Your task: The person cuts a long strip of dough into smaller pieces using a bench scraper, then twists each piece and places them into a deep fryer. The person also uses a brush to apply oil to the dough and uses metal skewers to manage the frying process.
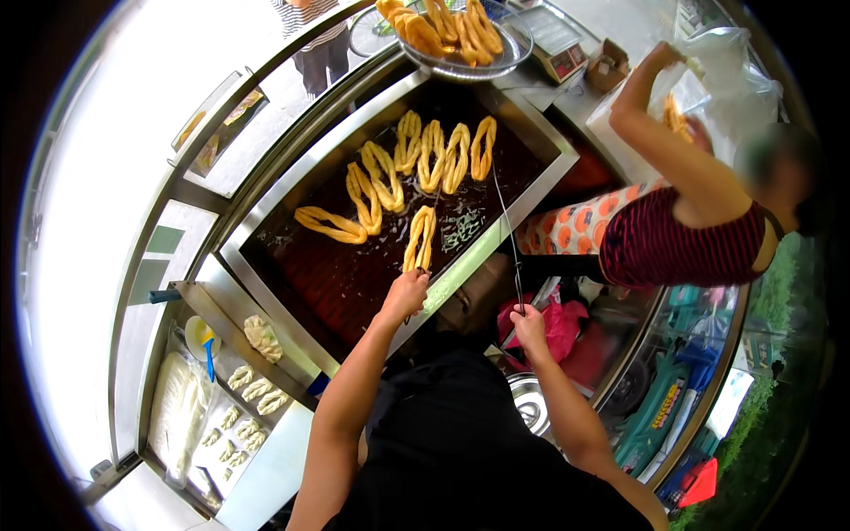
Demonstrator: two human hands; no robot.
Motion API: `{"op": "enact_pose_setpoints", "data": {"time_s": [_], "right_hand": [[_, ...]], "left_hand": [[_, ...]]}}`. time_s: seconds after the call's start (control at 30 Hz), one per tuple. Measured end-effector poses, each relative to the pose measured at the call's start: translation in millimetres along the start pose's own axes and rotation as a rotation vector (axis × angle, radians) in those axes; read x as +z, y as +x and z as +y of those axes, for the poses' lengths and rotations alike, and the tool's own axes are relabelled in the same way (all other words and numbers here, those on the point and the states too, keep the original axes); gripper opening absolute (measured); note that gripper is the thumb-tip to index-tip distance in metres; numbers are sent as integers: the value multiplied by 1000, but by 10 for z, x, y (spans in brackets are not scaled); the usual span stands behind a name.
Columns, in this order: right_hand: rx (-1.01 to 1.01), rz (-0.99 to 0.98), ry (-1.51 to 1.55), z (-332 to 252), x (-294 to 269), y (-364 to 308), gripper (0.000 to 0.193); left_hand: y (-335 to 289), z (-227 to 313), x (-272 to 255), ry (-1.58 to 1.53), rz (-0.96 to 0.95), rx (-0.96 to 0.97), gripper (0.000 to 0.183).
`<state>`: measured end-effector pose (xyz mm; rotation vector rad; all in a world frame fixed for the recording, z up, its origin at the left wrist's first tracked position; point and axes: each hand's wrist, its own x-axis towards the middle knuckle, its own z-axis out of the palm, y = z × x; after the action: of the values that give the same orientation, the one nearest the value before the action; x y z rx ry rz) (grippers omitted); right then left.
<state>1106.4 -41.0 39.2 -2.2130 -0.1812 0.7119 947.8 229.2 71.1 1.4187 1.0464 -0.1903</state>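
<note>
A rectangular metal fryer (285, 215) full of dark oil lies in front of me. Several golden twisted dough sticks (431, 157) float in a row toward its far side, one of them (478, 146) at the far right. My left hand (407, 295) is closed over the near edge on a thin dark metal tool, mostly hidden by the fingers. Just beyond it is another fried dough twist (421, 237); whether the tool grips it I cannot tell. On the right, my right hand (529, 326) grips a long thin metal rod (506, 217), which slants over the oil toward the far-right twist.
A wire basket (509, 55) of fried twists stands beyond the fryer. At left, raw braided dough (258, 389) lies on a tray near a bowl (202, 336) with a blue-handled utensil. A co-worker (682, 226) in a striped top stands close at right, by plastic bags (730, 80).
</note>
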Motion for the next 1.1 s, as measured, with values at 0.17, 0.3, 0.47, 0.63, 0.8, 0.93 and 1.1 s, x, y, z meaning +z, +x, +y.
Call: {"op": "enact_pose_setpoints", "data": {"time_s": [0.17, 0.3, 0.47, 0.63, 0.8, 0.93, 1.1], "right_hand": [[5, 18, 0, -91, -53, 41, 23], [4, 37, 12, -154, -66, 52, 22], [-29, -22, 37, -286, 4, 4, 23], [-166, -187, -13, -177, 160, -103, 25], [-344, -471, -126, -155, 413, -285, 28], [-361, -668, -256, -378, 802, -488, 26], [-547, -688, -483, -624, 1351, -875, 33]], "left_hand": [[268, 123, 199, 208, 10, 147, 35], [427, 299, 308, 358, -9, 106, 37], [161, 213, 171, 189, -17, 92, 36], [-958, -212, -336, -173, 22, 8, 34], [-2457, -1073, -534, -574, 235, -123, 35], [-2889, -2053, -263, -981, 465, -111, 38], [-2292, -2626, -500, -1358, 632, 133, 42]]}}
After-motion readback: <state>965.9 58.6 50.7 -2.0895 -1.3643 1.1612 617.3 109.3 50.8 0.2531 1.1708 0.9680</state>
